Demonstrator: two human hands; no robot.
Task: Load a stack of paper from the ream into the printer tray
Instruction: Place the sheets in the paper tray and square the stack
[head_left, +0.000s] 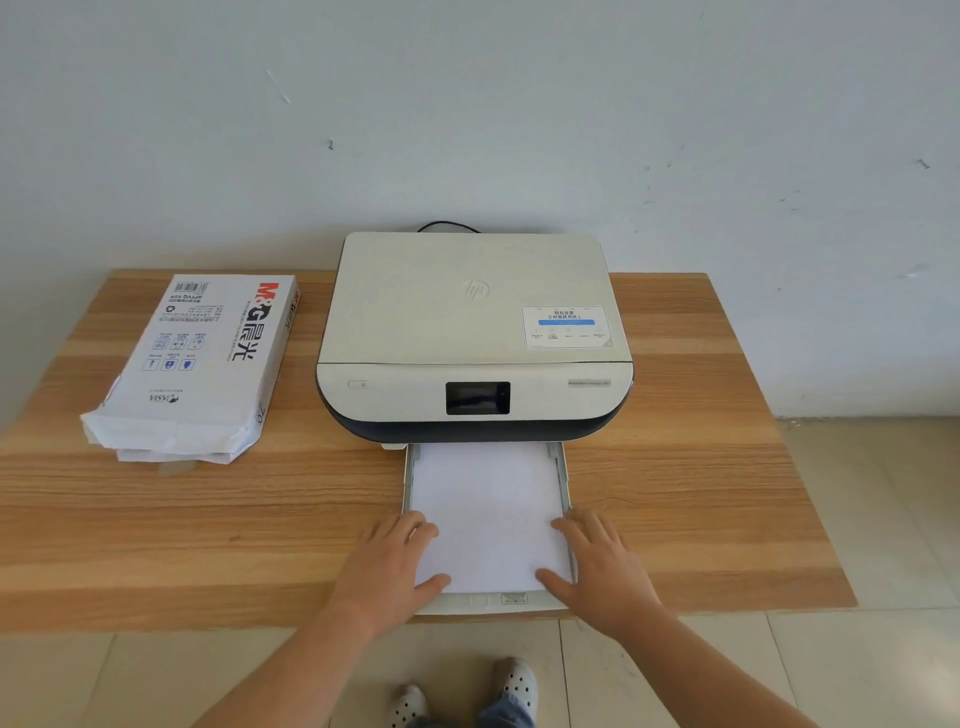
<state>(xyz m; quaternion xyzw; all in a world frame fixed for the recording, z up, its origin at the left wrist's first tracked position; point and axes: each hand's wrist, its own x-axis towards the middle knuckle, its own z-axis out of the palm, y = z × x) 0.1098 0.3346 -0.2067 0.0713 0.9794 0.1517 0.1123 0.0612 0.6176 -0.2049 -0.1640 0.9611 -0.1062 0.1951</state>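
Observation:
A white printer (472, 322) stands at the middle back of the wooden table (701, 467). Its tray (511, 603) is pulled out toward me, and a stack of white paper (488, 509) lies flat inside it. My left hand (389, 566) rests on the tray's left edge, fingers spread, thumb on the paper's near left corner. My right hand (597, 566) mirrors it on the right edge, thumb on the near right corner. The opened ream (197, 358), a white wrapper with red and black print, lies on the table to the left of the printer.
A black cable (447, 226) loops behind the printer against the pale wall. The tray's front end reaches slightly past the table's near edge. Tiled floor and my shoes (462, 696) show below.

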